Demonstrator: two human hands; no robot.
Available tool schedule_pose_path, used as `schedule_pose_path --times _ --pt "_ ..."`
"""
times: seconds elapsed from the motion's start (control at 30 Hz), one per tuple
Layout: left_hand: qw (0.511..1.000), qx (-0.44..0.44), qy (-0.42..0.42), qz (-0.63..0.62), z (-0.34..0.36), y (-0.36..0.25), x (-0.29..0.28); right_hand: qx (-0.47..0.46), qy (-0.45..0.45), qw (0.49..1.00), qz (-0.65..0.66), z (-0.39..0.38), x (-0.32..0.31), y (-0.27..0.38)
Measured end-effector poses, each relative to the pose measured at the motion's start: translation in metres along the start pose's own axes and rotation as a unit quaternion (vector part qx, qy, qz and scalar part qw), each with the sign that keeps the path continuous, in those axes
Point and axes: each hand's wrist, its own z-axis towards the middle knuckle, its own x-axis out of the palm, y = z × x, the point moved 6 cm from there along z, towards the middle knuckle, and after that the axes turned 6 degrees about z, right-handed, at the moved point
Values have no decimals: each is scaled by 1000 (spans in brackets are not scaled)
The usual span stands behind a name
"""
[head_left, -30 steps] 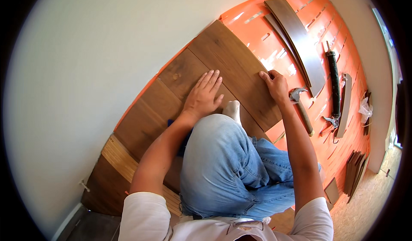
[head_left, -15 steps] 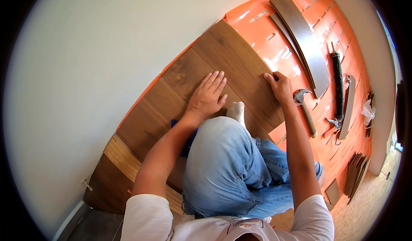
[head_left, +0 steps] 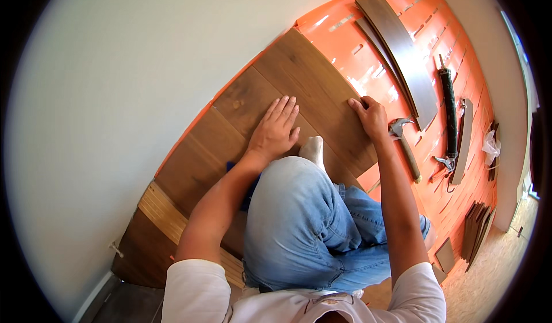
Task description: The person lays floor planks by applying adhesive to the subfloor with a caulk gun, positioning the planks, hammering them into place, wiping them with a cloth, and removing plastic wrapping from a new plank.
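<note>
My left hand (head_left: 275,128) lies flat on the laid brown floor planks (head_left: 198,153), fingers stretched out. At the outer edge of the outermost plank (head_left: 322,87), my right hand (head_left: 371,117) has its thumb on top and its fingers curled around the side. That plank lies against its neighbour; whether the joint is fully closed I cannot tell. Just beyond my right hand a claw hammer (head_left: 409,150) with a wooden handle rests on the orange underlay (head_left: 339,35). My sock-covered foot presses on the planks between my hands.
A pale wall (head_left: 132,64) runs along the left. Loose planks (head_left: 402,52), a black caulking gun (head_left: 448,110), a narrow board (head_left: 463,144) and a crumpled plastic bag (head_left: 491,146) lie to the right. Several plank offcuts (head_left: 476,228) are stacked lower right. Something blue (head_left: 248,193) is mostly hidden by my knee.
The whole view has shifted slightly. Both hands keep their places on the planks.
</note>
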Motion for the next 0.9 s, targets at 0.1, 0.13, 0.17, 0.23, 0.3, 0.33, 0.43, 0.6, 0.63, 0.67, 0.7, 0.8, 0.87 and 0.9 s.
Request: schedule_pose_path --times 0.1,0.13,0.17,0.23,0.3,0.33,0.43,0.6,0.63,0.67,0.7,0.8,0.87,0.9 --pt "1000 -1 -2 -1 2 0 0 1 -7 1000 -4 1 -1 0" --pt "1000 -2 0 -2 2 0 0 -1 -12 1000 -7 1 -1 -2" --pt "1000 -3 -2 -2 2 -1 0 -4 -16 1000 -10 1 -2 -3" --pt "1000 -4 -5 -2 2 -1 -1 -4 -18 1000 -7 1 -1 -4" --pt "1000 -7 -9 -3 1 -1 -2 -5 -18 1000 -6 2 1 -4" --pt "1000 -10 -10 -3 0 -1 -3 -7 -16 1000 -6 2 3 -4" --pt "1000 -7 -13 -2 0 -1 -4 8 3 1000 -4 3 2 -3" --pt "1000 -9 -5 -1 0 -1 -5 -14 -8 1000 -7 3 6 -7" --pt "1000 -9 -1 0 2 -3 -6 -12 -2 1000 -2 3 5 -5" --pt "1000 -6 8 2 2 -4 -6 -10 2 1000 2 3 4 -4" --pt "1000 -2 17 4 2 -5 -7 -6 5 1000 7 3 4 -3" --pt "999 8 36 18 9 -7 -4 -37 -12 999 12 3 4 -5" --pt "998 6 51 30 5 -3 0 -43 3 999 -30 2 4 5" --pt "998 9 54 34 4 -2 4 -39 19 998 -38 0 -1 10"
